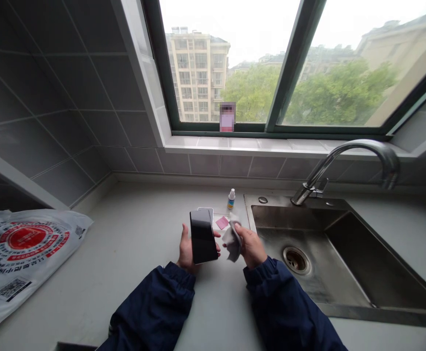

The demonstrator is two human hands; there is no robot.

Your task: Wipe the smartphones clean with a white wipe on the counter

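Phone (203, 237): long axis forward, top slightly left; left grip (187, 252) wraps it, right grip (251, 244) pinches cloth (233, 242), apparently.

Kitchen: steel sink (344, 263) with curved faucet (361, 144) set in pale countertop (139, 219), grey tiled walls (121, 129).

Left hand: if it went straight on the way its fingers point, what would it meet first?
Likely the grey cloth held by the right hand, beyond the left hand; depth is unclear from this one view.

left fingers (217, 234) were partly hidden behind phone (203, 239) | plastic bag (26, 258) ran past left edge | bottle label (231, 203) was illegibly small
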